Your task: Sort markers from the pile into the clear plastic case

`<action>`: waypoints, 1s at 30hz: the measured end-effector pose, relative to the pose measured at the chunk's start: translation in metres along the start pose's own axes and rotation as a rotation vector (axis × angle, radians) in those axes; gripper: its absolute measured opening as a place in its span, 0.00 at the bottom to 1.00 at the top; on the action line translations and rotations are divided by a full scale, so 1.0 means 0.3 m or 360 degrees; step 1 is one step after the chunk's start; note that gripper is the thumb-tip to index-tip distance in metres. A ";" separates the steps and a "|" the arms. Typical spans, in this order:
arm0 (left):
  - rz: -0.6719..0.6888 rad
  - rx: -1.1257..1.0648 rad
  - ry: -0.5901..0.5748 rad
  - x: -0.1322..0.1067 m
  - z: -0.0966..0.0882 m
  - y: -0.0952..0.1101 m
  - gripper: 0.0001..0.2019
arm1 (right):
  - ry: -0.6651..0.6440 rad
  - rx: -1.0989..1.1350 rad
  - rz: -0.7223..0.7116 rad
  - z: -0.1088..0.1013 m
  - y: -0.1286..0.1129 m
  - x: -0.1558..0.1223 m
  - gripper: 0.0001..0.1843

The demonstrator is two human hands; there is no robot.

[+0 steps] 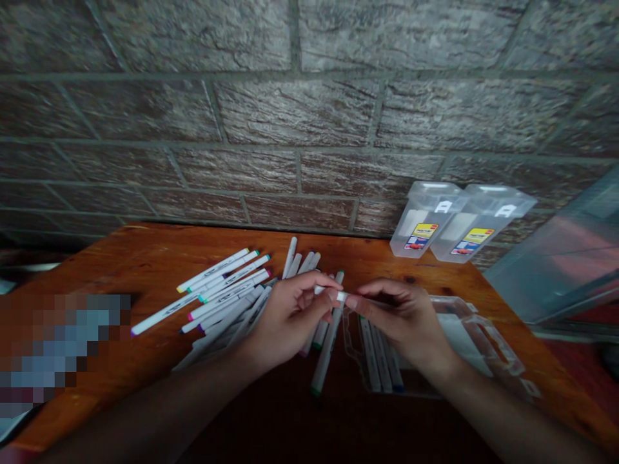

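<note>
Both my hands meet over the middle of a wooden table (145, 258). My left hand (290, 316) and my right hand (406, 316) are closed in a pinch on the two ends of one white marker (340, 296), held crosswise. Under and left of my left hand lies a loose spread of several white markers (227, 290) with coloured caps. One long marker (326, 351) lies between my hands, pointing toward me. A clear plastic case (478, 341) lies open beneath my right hand, with a few markers (380, 357) inside it.
Two clear plastic marker boxes (454, 222) with yellow labels lean against the brick wall (290, 116) at the back right. A clear bin (561, 264) stands off the table's right edge. A blurred-out patch (58, 348) covers the left side.
</note>
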State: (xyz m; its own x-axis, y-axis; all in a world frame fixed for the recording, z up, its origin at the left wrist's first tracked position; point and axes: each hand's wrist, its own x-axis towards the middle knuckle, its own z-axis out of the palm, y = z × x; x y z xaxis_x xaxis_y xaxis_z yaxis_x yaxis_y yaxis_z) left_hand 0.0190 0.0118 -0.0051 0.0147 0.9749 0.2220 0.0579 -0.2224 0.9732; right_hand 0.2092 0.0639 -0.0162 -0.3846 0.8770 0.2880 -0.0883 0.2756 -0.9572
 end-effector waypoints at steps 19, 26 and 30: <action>-0.0109 -0.0747 0.0236 0.044 -0.037 -0.017 0.07 | 0.0134 0.0321 0.0165 -0.011 -0.017 0.016 0.07; -0.0150 -0.0881 0.0361 0.045 -0.034 -0.001 0.06 | 0.0115 0.0496 0.0156 -0.016 -0.026 0.017 0.07; -0.0180 -0.0911 0.0383 0.051 -0.034 0.000 0.06 | 0.0112 0.0542 0.0206 -0.019 -0.031 0.013 0.09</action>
State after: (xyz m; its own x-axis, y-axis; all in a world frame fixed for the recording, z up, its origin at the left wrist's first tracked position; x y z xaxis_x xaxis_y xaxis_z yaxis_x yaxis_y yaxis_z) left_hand 0.0090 0.0266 -0.0011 -0.1889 0.9802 0.0585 -0.4983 -0.1470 0.8544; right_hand 0.2137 0.0670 -0.0061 -0.3495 0.9243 0.1536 -0.3481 0.0241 -0.9372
